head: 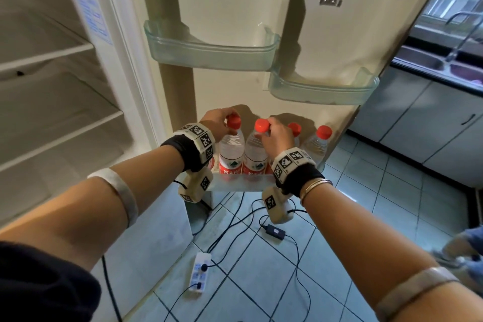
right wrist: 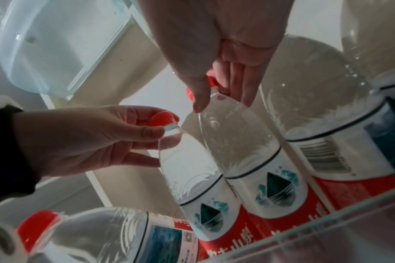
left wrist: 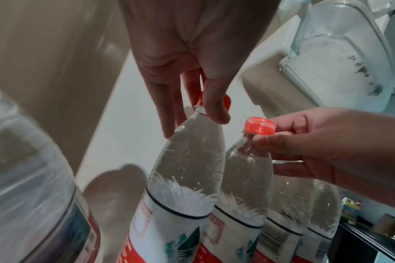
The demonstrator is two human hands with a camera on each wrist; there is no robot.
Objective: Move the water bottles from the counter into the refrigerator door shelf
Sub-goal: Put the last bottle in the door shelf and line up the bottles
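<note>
Red-capped water bottles (head: pixel 231 149) stand upright, caps up, necks pinched by both hands (head: pixel 218 123).

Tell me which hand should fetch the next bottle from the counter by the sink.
Right, probably. The counter and sink lie to the person's right, beyond the open door, so the right hand is nearer. Both hands grip bottle necks in the bottom door shelf; the left hand sits on the fridge side.

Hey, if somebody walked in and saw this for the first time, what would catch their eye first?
Probably the row of red-capped water bottles standing in the bottom shelf of the open fridge door, with the left hand and right hand each gripping one by its neck. Next, the cables and power strip on the tiled floor.
</note>
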